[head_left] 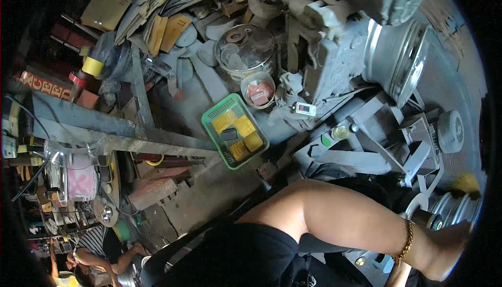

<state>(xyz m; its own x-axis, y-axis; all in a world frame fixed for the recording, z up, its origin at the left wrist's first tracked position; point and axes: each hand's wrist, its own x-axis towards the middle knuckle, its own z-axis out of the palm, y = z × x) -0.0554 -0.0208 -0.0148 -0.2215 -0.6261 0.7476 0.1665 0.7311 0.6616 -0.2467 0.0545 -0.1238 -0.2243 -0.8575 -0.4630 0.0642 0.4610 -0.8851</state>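
My left arm crosses from a black sleeve toward the right, with a gold bracelet [405,242] at the wrist. My left hand [447,255] is at the dark right rim of the picture, its fingers lost in shadow; whether it holds anything does not show. Nearest to it are shiny metal wheel rims [456,209] and a black cylindrical part [426,219]. Below the left wrist, a strip of skin [400,275], apparently part of my right arm, shows beside a light blue piece [385,262]. The fingers of my right hand are hidden.
A green basket [208,116] holds yellow blocks and a dark one. Behind it stand a white tub [243,89], a lidded bucket [225,59] and dusty machinery [334,62]. A large wheel rim [400,59] leans at upper right. Another person [97,255] crouches at lower left.
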